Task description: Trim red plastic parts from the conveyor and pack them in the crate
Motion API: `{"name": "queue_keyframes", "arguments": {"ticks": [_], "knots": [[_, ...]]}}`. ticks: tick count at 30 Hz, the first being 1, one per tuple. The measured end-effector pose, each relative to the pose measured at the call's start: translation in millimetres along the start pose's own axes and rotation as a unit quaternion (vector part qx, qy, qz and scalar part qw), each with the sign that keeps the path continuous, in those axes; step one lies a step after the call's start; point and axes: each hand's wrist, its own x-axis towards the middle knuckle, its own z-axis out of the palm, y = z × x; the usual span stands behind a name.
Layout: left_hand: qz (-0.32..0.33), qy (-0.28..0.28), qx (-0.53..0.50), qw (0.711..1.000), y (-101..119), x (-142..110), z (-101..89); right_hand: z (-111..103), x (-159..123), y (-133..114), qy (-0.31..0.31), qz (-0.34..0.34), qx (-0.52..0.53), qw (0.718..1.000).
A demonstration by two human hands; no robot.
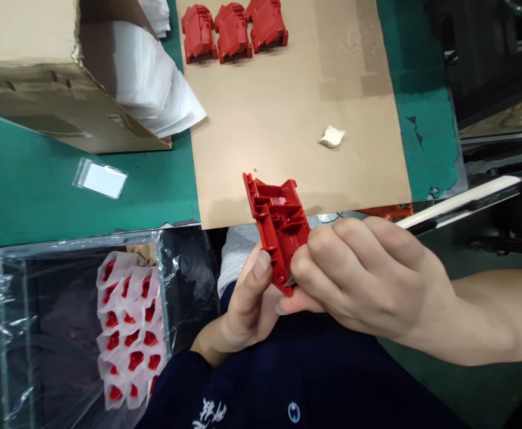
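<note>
My left hand (247, 304) grips a ribbed red plastic part (279, 229) low in the view, with the thumb along its edge. My right hand (368, 274) comes in from the right and is shut on a craft knife with a long white and black handle (462, 205). A small metal blade (290, 280) shows at the lower end of the red part, touching it. Several similar red plastic parts (232, 33) stand in a row at the far end of a brown cardboard sheet (279, 119), out of reach of both hands.
A small white lump (332, 136) lies on the cardboard sheet. To the left are a cardboard box (42, 89) with white wrapping (145, 77), a small clear bag (101, 179) on the green mat (28, 179), and a clear bag (131, 328) of red parts wrapped in white.
</note>
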Motion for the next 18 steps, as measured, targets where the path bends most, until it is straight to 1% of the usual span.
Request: {"name": "queue_keyframes", "arguments": {"ticks": [4,9,14,18], "knots": [[0.005,-0.007,-0.028,1.0,-2,1,0.1,0,0,1,0.001,0.0,-0.004,1.0],[0.011,-0.035,-0.048,0.998,-2,0,5.3,0,-2,1,0.0,0.001,-0.003,1.0],[0.024,-0.03,-0.048,0.998,1,0,11.2,2,-2,2,0.012,0.0,-0.01,1.0],[0.001,-0.043,-0.031,0.999,6,0,19.4,4,-2,3,0.021,-0.005,-0.019,1.0]]}}
